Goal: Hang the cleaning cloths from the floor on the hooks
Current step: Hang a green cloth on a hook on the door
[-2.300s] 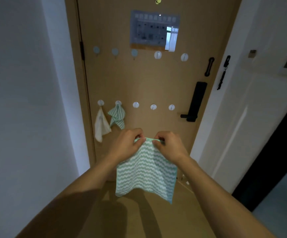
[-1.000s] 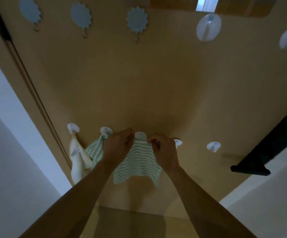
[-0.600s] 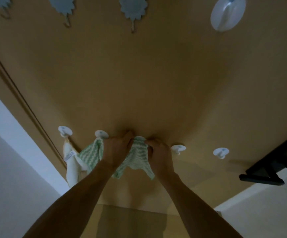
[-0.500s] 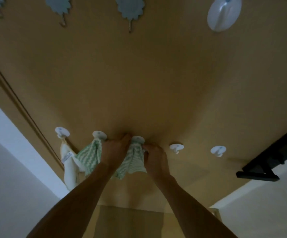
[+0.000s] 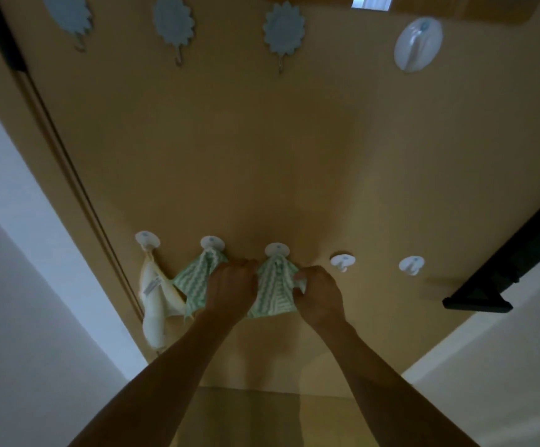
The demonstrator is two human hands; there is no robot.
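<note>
A green-and-white zigzag cloth (image 5: 273,290) hangs by its top from the third white hook (image 5: 276,249) in the door's lower row. My left hand (image 5: 231,287) grips its left edge and my right hand (image 5: 318,293) pinches its right edge. To the left, a second zigzag cloth (image 5: 197,280) hangs from the second hook (image 5: 212,242), partly behind my left hand. A plain white cloth (image 5: 155,304) hangs from the first hook (image 5: 147,239).
Two bare white hooks (image 5: 342,261) (image 5: 411,264) follow to the right in the lower row. The upper row has flower-shaped hooks (image 5: 283,29) and round white hooks (image 5: 418,43). A black door handle (image 5: 478,300) juts out at right. A white wall (image 5: 20,285) stands at left.
I stepped close to the door and lifted the cloth to the third hook. It now hangs bunched from that hook, and my hands have slid down its two edges.
</note>
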